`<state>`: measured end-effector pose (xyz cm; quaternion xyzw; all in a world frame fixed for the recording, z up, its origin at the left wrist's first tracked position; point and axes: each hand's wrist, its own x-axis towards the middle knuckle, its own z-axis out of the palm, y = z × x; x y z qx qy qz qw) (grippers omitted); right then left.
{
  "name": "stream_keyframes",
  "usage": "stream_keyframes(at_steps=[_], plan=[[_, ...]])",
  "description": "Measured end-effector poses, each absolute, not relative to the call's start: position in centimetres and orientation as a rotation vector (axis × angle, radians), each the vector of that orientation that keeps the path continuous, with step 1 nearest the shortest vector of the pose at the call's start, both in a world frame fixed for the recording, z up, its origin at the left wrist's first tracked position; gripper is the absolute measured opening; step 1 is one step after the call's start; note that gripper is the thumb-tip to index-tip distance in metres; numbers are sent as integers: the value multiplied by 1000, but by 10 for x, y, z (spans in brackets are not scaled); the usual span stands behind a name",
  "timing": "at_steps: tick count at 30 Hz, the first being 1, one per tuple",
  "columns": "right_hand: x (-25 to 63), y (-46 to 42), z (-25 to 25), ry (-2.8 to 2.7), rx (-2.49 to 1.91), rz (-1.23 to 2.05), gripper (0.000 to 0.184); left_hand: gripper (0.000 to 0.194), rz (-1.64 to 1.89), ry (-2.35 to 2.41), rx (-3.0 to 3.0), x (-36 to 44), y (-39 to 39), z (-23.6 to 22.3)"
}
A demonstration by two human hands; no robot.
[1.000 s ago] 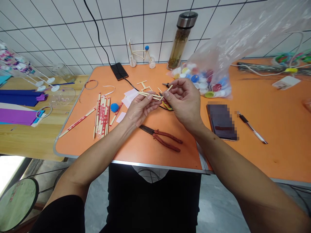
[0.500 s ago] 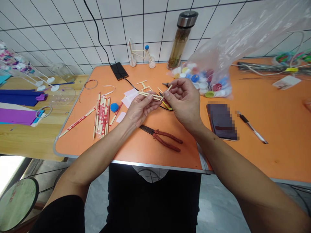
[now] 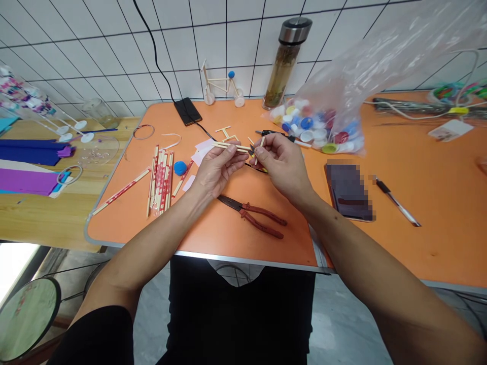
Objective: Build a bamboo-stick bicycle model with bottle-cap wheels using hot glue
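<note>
Left hand: grip was closed on sticks. Right hand: grip pinched a short stick, just right of them, above the surface. Uneven thumb pressure risked splaying the sticks; a slack pinch, dropping the short one.

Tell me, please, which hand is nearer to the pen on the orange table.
The right. The right hand is left of the pen, with a dark phone between them; the left hand, holding thin sticks, is farther left.
</note>
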<state>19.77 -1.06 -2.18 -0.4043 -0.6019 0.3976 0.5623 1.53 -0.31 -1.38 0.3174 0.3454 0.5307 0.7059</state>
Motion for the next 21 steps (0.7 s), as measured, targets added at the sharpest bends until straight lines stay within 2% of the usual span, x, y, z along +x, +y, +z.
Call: stream_keyframes(at_steps=[5, 8, 21], plan=[[196, -9, -26, -1412, -920, 1007, 60, 5, 1167, 795, 683, 16, -3, -15], [195, -8, -29, -1390, -919, 1013, 62, 6, 1172, 799, 666, 17, -2, -16], [190, -11, -28, -1367, -957, 911, 30, 13, 1116, 783, 676, 22, -5, -22]])
